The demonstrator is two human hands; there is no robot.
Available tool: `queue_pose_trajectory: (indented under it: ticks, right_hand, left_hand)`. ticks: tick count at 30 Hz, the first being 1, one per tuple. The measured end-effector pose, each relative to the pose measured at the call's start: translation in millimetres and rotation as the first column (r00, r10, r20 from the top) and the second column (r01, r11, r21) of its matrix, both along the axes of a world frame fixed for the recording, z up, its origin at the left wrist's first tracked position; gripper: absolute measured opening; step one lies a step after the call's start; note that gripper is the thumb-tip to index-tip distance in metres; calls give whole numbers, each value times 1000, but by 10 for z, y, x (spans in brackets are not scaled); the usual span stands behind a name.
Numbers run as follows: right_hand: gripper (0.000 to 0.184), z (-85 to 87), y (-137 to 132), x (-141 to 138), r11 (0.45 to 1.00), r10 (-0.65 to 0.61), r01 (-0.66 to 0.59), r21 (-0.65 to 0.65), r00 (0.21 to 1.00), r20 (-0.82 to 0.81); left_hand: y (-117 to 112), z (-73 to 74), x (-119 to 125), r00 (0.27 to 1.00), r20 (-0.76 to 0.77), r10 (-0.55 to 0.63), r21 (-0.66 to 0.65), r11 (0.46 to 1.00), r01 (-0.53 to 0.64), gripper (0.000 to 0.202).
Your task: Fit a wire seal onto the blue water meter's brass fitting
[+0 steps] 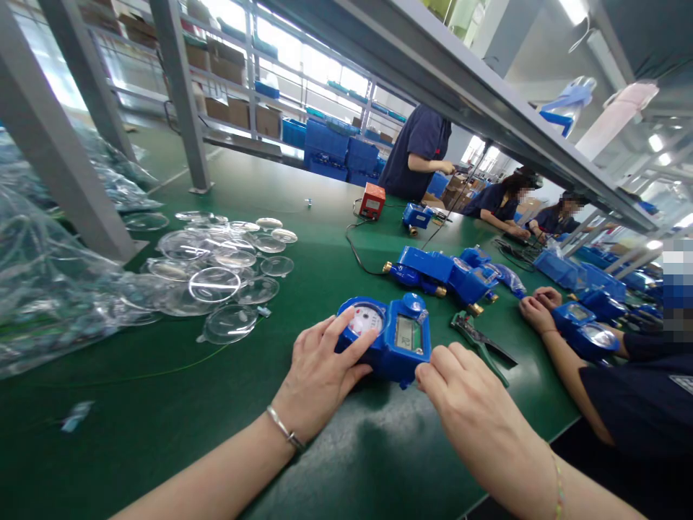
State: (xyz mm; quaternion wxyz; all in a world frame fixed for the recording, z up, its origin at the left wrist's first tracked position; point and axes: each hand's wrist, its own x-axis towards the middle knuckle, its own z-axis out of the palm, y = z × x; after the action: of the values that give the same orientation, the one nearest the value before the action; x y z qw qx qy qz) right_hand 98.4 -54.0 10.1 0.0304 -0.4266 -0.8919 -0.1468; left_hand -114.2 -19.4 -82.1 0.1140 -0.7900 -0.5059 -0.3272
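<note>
A blue water meter (398,339) with a round dial and a small display lies on the green table (162,404) right in front of me. My left hand (319,375) grips its left side, fingers lying over the dial. My right hand (465,397) pinches the meter's lower right corner with the fingertips. Green-handled pliers (479,343) lie just right of the meter.
Several clear round plastic covers (221,274) and plastic bags (48,289) lie at left. More blue meters (449,274) and a red box (372,201) sit further back. A co-worker's hands (535,307) hold a meter (587,328) at right; other people work beyond.
</note>
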Motion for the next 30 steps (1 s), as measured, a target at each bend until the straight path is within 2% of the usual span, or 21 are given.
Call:
queue_pose_trajectory:
  ticks: [9, 19, 30]
  right_hand:
    - [15, 12, 37, -51, 998, 39, -41, 42, 998, 53]
    - [16, 58, 11, -79, 1000, 27, -28, 9, 995, 100]
    - [16, 57, 27, -92, 999, 35, -37, 31, 996, 78]
  left_hand:
    - [-3, -9, -4, 1000, -8, -10, 9, 1000, 10, 47]
    - [-3, -5, -4, 1000, 5, -13, 10, 1000, 13, 47]
    - [-2, -23, 1, 1000, 0, -2, -4, 1000, 2, 47]
